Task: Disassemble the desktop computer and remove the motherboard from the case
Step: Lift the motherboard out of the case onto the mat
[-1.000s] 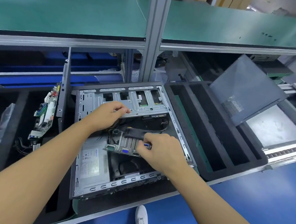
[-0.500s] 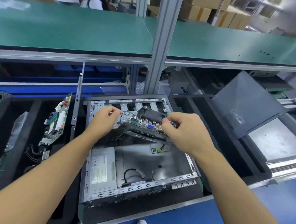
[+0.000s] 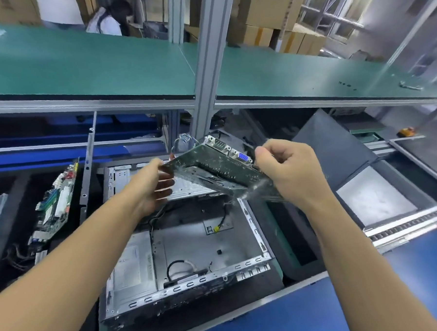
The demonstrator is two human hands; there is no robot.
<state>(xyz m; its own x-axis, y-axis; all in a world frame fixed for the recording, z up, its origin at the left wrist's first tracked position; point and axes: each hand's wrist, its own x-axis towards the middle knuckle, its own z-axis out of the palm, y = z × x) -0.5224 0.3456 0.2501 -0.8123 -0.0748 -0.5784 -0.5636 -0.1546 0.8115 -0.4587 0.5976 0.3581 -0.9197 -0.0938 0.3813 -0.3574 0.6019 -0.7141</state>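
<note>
The green motherboard (image 3: 212,168) is in the air above the open metal case (image 3: 191,245), tilted, its underside toward me and its blue port (image 3: 243,157) on the upper edge. My left hand (image 3: 154,185) grips the board's left edge. My right hand (image 3: 287,170) grips its right end, beside the port block. The case lies flat on a black foam tray, its floor bare except for the power supply (image 3: 131,266) at the left and a few loose cables (image 3: 221,222).
Another motherboard (image 3: 56,201) stands on edge in a foam slot at the left. The dark side panel (image 3: 335,149) leans at the right over empty foam slots (image 3: 287,237). A green shelf (image 3: 106,67) and an aluminium post (image 3: 205,72) rise behind. A person sits far back.
Both hands have lifted the motherboard up out of the case and toward the back, tilting it so its underside shows. The case floor is now uncovered.
</note>
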